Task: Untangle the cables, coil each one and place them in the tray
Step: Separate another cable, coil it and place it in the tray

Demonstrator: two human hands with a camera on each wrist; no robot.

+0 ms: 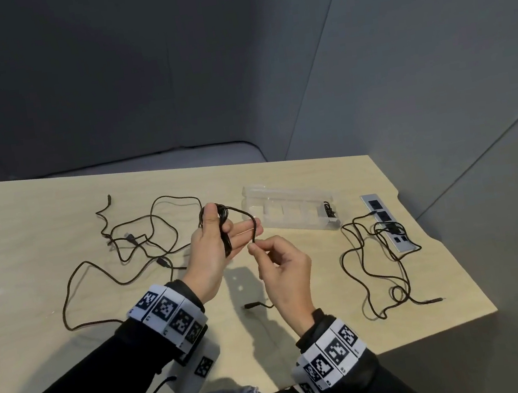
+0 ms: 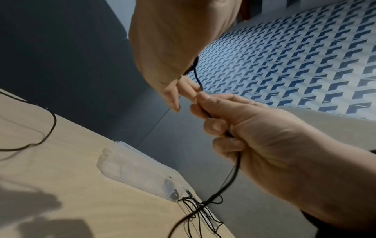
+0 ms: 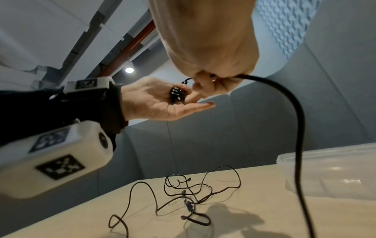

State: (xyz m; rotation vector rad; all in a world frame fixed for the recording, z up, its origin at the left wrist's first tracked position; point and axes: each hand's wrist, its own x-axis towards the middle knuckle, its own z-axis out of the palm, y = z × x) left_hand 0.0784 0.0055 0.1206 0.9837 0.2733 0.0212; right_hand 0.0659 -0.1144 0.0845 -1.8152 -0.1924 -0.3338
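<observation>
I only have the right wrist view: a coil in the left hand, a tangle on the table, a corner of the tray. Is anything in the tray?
Observer: Yes. The head view shows one coiled cable in the tray's right end compartment.
Operator: Any other loose cable out of my sight?
Observer: One, the right cable, beyond the tray and lying partly over a power strip.
Operator: Is much of the held cable unwound?
Observer: It looks like little. From the right hand a short tail drops to its plug on the table; the rest sits coiled in the left hand.
</observation>
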